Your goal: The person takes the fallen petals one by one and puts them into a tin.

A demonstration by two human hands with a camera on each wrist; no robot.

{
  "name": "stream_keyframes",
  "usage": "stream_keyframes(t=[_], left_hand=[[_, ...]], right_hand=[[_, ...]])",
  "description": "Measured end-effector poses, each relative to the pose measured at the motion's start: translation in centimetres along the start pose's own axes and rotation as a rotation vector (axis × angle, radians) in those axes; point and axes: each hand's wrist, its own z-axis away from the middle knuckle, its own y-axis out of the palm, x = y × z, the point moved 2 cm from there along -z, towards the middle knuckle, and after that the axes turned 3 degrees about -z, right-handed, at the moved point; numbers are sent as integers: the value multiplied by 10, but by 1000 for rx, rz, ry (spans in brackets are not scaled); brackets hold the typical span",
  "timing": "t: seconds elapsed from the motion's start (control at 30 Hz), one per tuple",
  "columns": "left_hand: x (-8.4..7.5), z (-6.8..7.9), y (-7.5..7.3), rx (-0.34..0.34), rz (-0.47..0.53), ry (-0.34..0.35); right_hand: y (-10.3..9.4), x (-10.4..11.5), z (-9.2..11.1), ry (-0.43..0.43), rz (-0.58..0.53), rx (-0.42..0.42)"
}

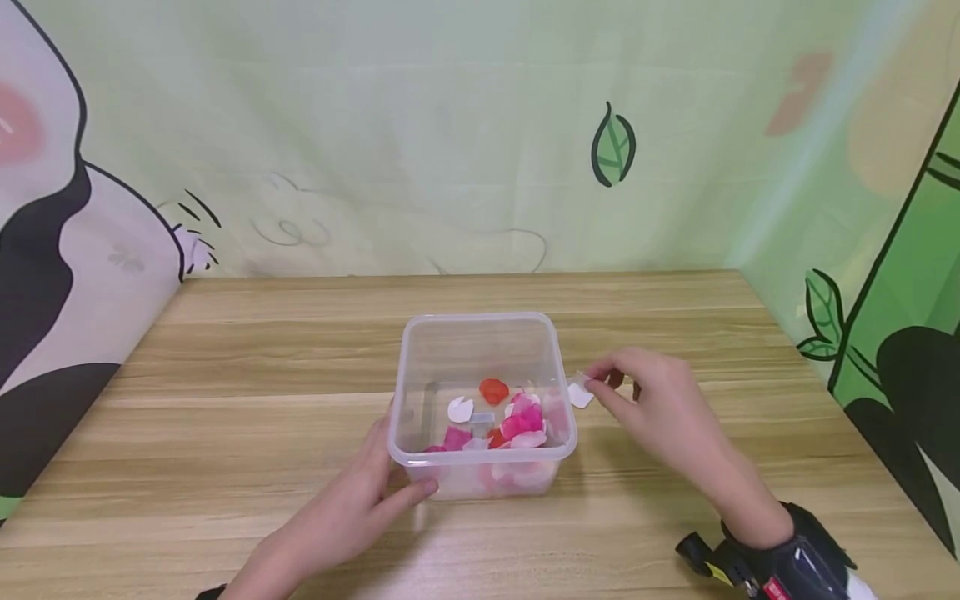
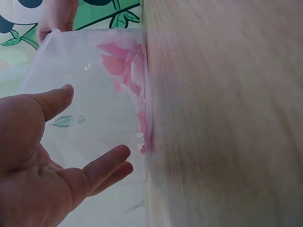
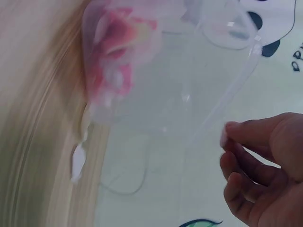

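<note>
A clear plastic box (image 1: 483, 457) holds pink, red and white flower petals, which look like artificial ones. My left hand (image 1: 352, 500) rests at its near left corner, thumb along the front wall and fingers by the left side. In the left wrist view, that hand's fingers (image 2: 109, 163) are spread and nearly straight beside the box. My right hand (image 1: 652, 404) is just right of the box, above the table. Its thumb and index finger pinch a small pale petal (image 3: 223, 138). Below those fingertips, a white petal (image 1: 580, 395) lies close to the box's right wall.
The box stands on a wood-grain table (image 1: 285, 358). Behind it hangs a pale green printed cloth (image 1: 420, 150) with leaf and panda drawings. A black wrist device (image 1: 795, 558) is strapped to the right forearm.
</note>
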Motion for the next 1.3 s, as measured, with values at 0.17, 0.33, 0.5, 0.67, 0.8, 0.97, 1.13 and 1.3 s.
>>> stream_keyframes(t=[0.17, 0.33, 0.5, 0.67, 0.8, 0.97, 1.13, 1.3], left_hand=[[0, 0, 0, 3, 25, -3], [0, -1, 0, -1, 2, -2], [0, 0, -1, 1, -2, -4], [0, 0, 0, 5, 14, -3], [0, 0, 0, 5, 14, -4], [0, -1, 0, 5, 14, -4], [0, -1, 0, 6, 24, -3], [-1, -1, 1, 3, 18, -2]], right_hand=[[-2, 18, 2, -133, -65, -101], [0, 30, 4, -195, -180, -69], [7, 36, 6, -237, -238, -29], [11, 38, 7, -280, -240, -40], [10, 38, 7, -248, -237, -35], [5, 29, 5, -188, -157, -71], [3, 10, 1, -127, -56, -109], [8, -13, -2, 12, -13, -7]])
